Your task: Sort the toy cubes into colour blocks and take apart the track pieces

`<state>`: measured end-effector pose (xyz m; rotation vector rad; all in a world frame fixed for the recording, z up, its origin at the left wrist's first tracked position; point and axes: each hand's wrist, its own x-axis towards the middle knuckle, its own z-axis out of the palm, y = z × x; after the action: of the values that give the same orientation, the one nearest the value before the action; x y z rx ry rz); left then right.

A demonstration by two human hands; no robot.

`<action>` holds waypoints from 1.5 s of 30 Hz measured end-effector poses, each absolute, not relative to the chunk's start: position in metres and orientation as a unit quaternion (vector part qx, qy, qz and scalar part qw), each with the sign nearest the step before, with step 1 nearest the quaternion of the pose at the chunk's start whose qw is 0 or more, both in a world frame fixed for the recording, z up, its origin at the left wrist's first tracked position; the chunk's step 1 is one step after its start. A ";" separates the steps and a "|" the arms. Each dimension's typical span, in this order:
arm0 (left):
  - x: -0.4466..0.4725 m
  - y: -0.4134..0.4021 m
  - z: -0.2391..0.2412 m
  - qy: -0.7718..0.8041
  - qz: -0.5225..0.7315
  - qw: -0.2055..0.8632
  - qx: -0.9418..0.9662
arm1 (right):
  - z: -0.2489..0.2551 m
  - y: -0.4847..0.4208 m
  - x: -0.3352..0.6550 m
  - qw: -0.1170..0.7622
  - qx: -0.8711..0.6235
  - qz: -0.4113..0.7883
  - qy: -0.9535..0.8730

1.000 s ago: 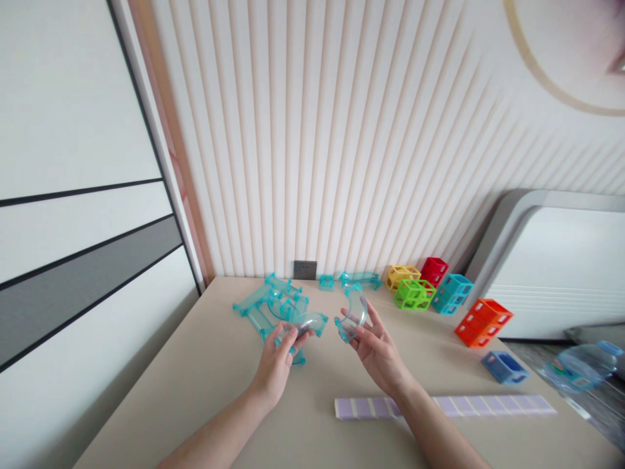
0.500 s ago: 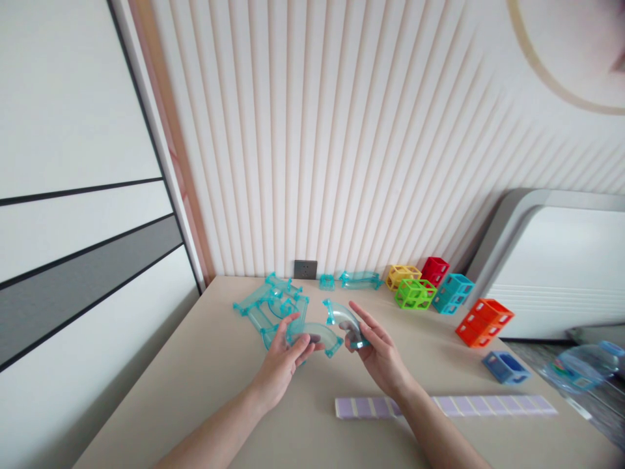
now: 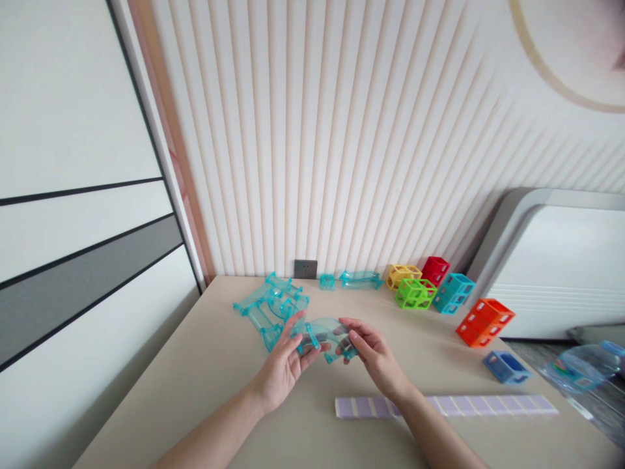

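Note:
In front of me are two see-through teal curved track pieces, one in each hand, held above the table. My left hand [image 3: 284, 363] is closed on its curved track piece [image 3: 312, 337] with thumb and fingers. Closed on the other curved track piece [image 3: 347, 350] is my right hand [image 3: 372, 357], its fingertips around the near end. The two pieces overlap in view; whether they touch or are joined I cannot tell. Just behind my left hand lies a pile of teal track pieces [image 3: 266, 312], partly hidden by the fingers.
Along the wall lie a small teal piece [image 3: 327, 281] and a longer teal track [image 3: 361, 280]. Coloured frame blocks stand to the right, including a green one [image 3: 415, 294] and an orange one [image 3: 485, 322]. A purple strip [image 3: 469, 406] lies near my right forearm.
The two curved pieces, apart before, have been turned and brought close together. My right hand has moved slightly down and left; my left hand has stayed nearly in place.

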<state>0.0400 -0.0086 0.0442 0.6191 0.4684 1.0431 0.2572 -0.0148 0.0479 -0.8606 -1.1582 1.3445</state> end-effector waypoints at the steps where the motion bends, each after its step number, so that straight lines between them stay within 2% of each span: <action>1: 0.041 -0.009 0.044 0.219 0.486 0.795 0.290 | 0.047 -0.015 0.257 0.548 -0.366 0.569 -0.492; 10: 0.043 -0.013 0.046 0.219 0.467 0.781 0.353 | 0.054 -0.018 0.254 0.529 -0.424 0.507 -0.533; 18: 0.045 -0.015 0.034 0.252 0.443 0.715 0.479 | 0.044 -0.010 0.255 0.516 -0.462 0.490 -0.530; 25: 0.047 -0.012 0.027 0.315 0.491 0.657 0.478 | 0.040 -0.015 0.252 0.459 -0.480 0.273 -0.696; 31: 0.047 -0.012 0.032 0.307 0.506 0.659 0.463 | 0.040 -0.019 0.254 0.409 -0.479 0.221 -0.745; 45: 0.048 -0.011 0.032 0.322 0.515 0.678 0.414 | 0.033 -0.016 0.253 0.461 -0.499 0.174 -0.714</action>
<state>0.0475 -0.0112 0.0319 0.9294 0.7244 1.1562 0.2532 -0.0156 0.0335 -1.2268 -1.7559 0.4270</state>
